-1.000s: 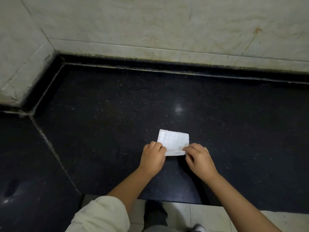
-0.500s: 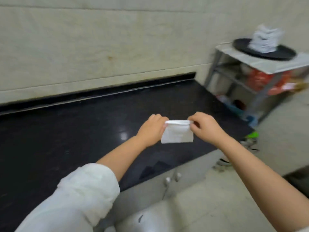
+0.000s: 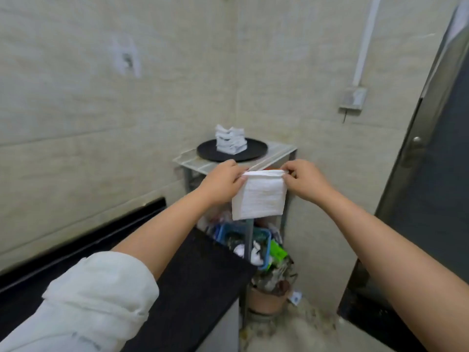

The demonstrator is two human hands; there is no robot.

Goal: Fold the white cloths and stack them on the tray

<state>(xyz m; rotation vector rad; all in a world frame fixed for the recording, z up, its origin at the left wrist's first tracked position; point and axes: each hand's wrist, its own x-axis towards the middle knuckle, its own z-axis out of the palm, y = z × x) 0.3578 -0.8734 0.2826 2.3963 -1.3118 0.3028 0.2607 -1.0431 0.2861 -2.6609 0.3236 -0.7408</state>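
Observation:
A folded white cloth (image 3: 258, 196) hangs in the air, pinched at its top corners by both hands. My left hand (image 3: 220, 182) grips the top left corner, my right hand (image 3: 303, 180) the top right. Behind and above the cloth a round black tray (image 3: 253, 151) rests on a small marble-topped stand (image 3: 281, 151). A stack of several folded white cloths (image 3: 230, 139) sits on the tray. The held cloth is a little below and in front of the tray.
The black counter (image 3: 203, 270) ends at lower left, below my left forearm. Under the stand are a blue basket (image 3: 264, 240) with clutter and a brown pot (image 3: 269, 301) on the floor. A dark door (image 3: 436, 174) stands at right. Tiled walls close the corner.
The cloth was lifted off the black counter and carried to the right. The view swung from the counter to the stand, and the tray is now close in front of the cloth.

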